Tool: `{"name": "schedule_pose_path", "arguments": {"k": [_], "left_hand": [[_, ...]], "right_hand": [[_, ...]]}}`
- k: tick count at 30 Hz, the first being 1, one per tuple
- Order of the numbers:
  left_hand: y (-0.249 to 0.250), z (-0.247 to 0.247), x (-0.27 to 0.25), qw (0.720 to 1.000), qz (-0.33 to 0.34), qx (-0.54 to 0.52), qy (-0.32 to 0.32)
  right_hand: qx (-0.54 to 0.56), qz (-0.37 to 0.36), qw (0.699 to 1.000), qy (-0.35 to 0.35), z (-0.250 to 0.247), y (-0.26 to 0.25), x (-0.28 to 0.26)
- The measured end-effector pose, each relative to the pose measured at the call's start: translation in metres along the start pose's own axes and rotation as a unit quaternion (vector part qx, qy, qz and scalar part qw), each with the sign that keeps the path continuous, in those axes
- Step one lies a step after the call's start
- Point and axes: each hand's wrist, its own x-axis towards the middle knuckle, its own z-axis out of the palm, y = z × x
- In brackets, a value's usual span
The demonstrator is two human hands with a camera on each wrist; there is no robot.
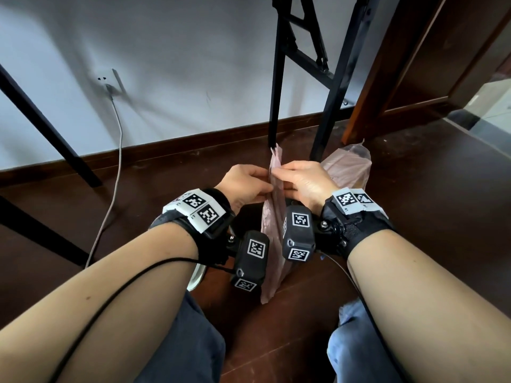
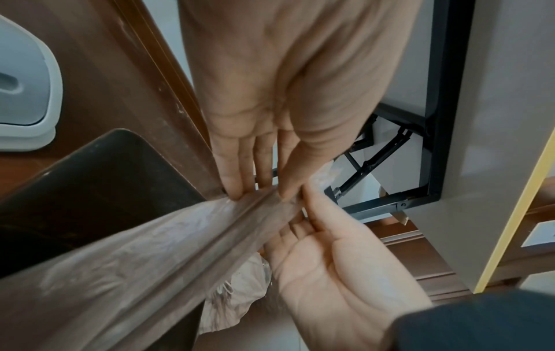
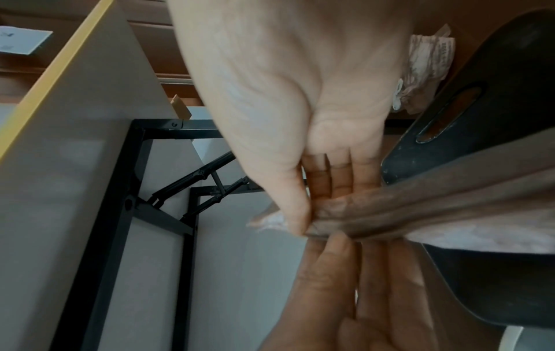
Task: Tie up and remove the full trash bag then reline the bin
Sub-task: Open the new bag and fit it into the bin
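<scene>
A folded pink liner bag (image 1: 273,217) hangs upright between my hands, its lower end near the floor. My left hand (image 1: 260,183) and right hand (image 1: 279,175) both pinch it near its top edge, thumbs against fingers. In the left wrist view the left hand (image 2: 261,193) pinches the pleated liner (image 2: 180,249) over the black bin (image 2: 105,190). From the right wrist, the right hand (image 3: 315,211) grips the liner (image 3: 420,213) beside the bin (image 3: 495,118). The filled pink trash bag (image 1: 348,164) stands on the floor behind my right hand.
Black folding table legs (image 1: 276,78) rise just beyond the bags, against a white wall with a brown skirting board (image 1: 166,153). A grey cable (image 1: 116,161) runs down from a wall socket at left. A white shoe (image 2: 24,95) lies by the bin. Dark wood floor all round.
</scene>
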Motion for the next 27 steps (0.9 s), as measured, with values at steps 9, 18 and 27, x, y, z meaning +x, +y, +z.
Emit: {"name": "schedule_pose_path", "arguments": {"k": [9,18,27], "left_hand": [[0.001,0.006,-0.003,0.993,0.007,-0.121,-0.011],[-0.002,-0.007,0.008,0.984,-0.053,-0.15,0.086],[-0.001,-0.01,0.008,0.977,-0.06,-0.161,0.125]], "right_hand": [[0.025,0.012,0.999,-0.023,0.001,-0.003,-0.003],[-0.059,-0.003,0.991,0.123,-0.003,-0.003,0.005],[-0.16,-0.094,0.961,0.204,-0.01,-0.003,0.006]]}}
